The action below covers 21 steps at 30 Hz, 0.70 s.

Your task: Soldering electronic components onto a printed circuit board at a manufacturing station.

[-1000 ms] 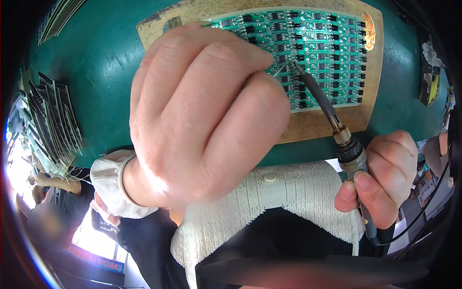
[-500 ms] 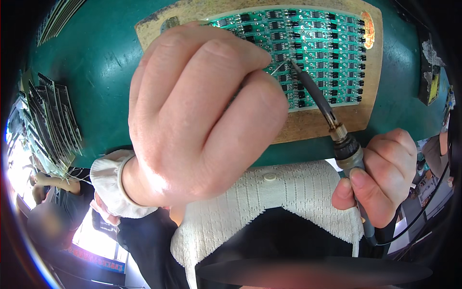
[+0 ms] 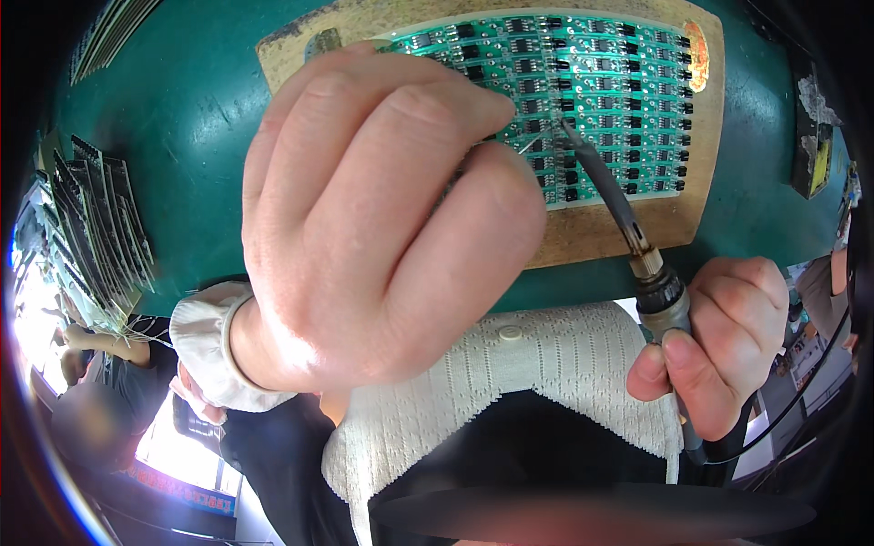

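Observation:
A green panel of small circuit boards (image 3: 605, 102), dotted with rows of black chips, lies on a wooden board (image 3: 628, 229). Over the panel's left part my left hand (image 3: 391, 218) is closed in a pinch, hiding that area. A thin silvery wire, apparently solder (image 3: 535, 142), sticks out from its fingers toward the middle of the panel. My right hand (image 3: 724, 341) is wrapped round the handle of a soldering iron (image 3: 608, 182). The iron's dark tip points up and left, at the panel's middle rows, close to the wire's end; whether they touch I cannot tell.
The wooden board rests on a green tabletop (image 3: 196, 118). Stacked circuit panels (image 3: 105, 218) stand at the left, with more at the far left (image 3: 109, 41). A dark box (image 3: 810, 136) is at the right. A black cord (image 3: 815, 382) trails from the iron. Another person's arm (image 3: 114, 344) shows at left.
The soldering iron's tip has shifted slightly right and toward me. The wire's end has also come a little nearer. My left hand has barely moved, and both grips are unchanged.

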Each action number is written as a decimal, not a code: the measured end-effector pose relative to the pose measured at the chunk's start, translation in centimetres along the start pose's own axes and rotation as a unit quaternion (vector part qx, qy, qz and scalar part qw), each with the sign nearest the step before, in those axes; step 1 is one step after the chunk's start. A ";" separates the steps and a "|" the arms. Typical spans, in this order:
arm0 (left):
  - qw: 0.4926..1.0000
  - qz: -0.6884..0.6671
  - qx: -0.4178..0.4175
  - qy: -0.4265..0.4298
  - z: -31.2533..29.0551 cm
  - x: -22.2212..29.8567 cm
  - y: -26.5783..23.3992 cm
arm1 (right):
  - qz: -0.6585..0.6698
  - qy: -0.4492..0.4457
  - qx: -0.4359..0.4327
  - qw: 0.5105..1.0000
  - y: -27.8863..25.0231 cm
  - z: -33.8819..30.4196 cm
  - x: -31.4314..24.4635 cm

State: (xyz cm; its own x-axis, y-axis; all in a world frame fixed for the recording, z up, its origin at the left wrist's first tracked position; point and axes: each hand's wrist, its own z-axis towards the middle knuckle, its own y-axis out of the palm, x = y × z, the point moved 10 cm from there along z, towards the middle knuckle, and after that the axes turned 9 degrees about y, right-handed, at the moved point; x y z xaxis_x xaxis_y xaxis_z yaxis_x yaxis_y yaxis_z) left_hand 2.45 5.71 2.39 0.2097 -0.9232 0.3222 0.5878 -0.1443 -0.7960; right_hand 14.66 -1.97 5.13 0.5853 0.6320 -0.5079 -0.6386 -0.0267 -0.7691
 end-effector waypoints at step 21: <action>1.000 0.001 -0.004 -0.008 -0.1 0.0 0.0 | -0.029 -0.038 -0.030 0.998 0.7 -0.3 -0.8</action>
State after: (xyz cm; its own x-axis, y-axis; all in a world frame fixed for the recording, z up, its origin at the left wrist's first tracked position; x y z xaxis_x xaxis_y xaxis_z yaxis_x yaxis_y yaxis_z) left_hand 2.37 5.70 2.35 0.2238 -0.9174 0.3290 0.5815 -0.1452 -0.8005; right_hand 13.90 -2.77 4.91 0.5795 0.6913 -0.4317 -0.5719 -0.0325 -0.8197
